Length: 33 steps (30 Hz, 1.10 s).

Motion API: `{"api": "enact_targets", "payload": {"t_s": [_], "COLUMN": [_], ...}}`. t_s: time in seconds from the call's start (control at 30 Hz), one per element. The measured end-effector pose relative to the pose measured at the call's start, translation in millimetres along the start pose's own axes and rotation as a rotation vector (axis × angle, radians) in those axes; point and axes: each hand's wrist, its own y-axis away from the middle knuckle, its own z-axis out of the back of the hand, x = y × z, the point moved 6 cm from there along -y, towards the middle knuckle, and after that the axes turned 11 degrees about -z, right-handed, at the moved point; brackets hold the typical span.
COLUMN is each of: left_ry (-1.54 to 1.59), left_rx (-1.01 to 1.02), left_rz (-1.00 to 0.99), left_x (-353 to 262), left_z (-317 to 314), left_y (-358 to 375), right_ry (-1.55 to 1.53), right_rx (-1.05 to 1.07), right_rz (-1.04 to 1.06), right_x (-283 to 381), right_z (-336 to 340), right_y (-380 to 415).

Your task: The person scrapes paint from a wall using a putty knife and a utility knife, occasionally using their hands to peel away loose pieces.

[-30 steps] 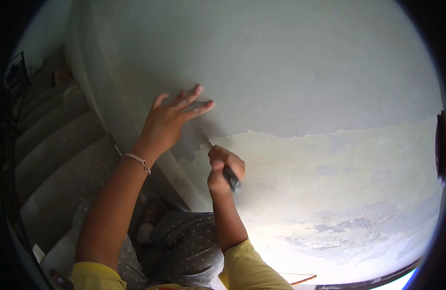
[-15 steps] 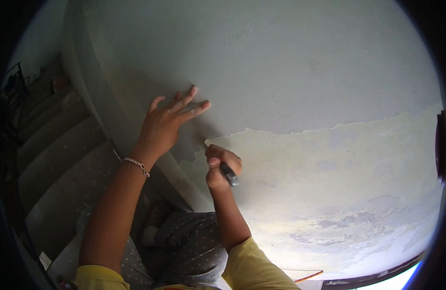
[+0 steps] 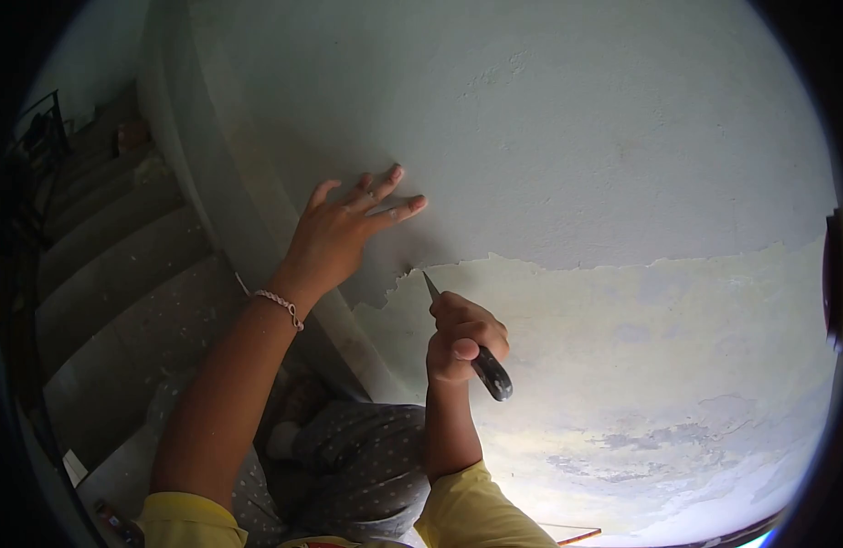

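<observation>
My right hand [image 3: 467, 338] is wrapped around the black handle of a knife [image 3: 492, 373], whose narrow metal blade points up the wall. The blade tip is right by the ragged edge where the grey coating [image 3: 586, 210] ends and the paler, yellowish wall layer [image 3: 604, 320] begins. Higher and to the left, my left hand [image 3: 339, 233] is open, fingers spread, with fingertips at the grey surface. It holds nothing. A braided bracelet [image 3: 280, 301] circles my left wrist.
Stairs [image 3: 120, 301] run up along the left, beside a low ledge [image 3: 321, 310] at the wall's foot. A dark railing [image 3: 48, 137] stands at the far left. Rough, flaking patches [image 3: 641, 447] mark the lower right wall. A dark object [image 3: 834, 279] juts in at the right edge.
My right hand has drawn down and right in the view, pulling the blade back from the coating's edge so more of it shows. My left hand keeps its spread pose as the view shifts slightly.
</observation>
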Motion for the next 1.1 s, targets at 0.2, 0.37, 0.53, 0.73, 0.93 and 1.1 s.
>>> {"api": "enact_targets", "payload": {"t_s": [0.2, 0.37, 0.53, 0.73, 0.93, 1.1], "left_ry": [0.029, 0.024, 0.050, 0.024, 0.013, 0.056], "left_rx": [-0.041, -0.073, -0.073, -0.054, -0.049, -0.057], "left_rz": [-0.003, -0.005, 0.002, -0.005, 0.007, 0.025], "left_x": [-0.6, -1.3, -1.4, -1.0, -1.2, 0.1], "left_z": [-1.6, 0.4, -1.2, -2.4, -1.2, -0.3], "left_y": [-0.3, -0.4, -0.5, 1.0, 0.3, 1.9], "right_ry": [-0.128, -0.143, -0.031, -0.015, 0.236, 0.037], "right_rx": [0.008, 0.004, -0.059, 0.023, 0.126, -0.030], "right_rz": [-0.146, -0.257, -0.404, -0.339, -0.415, -0.312], "right_x": [-32.2, -37.4, -55.4, -46.5, -69.1, -35.6], "right_z": [4.8, 3.7, 10.3, 2.8, -7.3, -0.6], "right_y": [-5.1, -6.3, -0.2, -6.0, 11.0, 5.3]}}
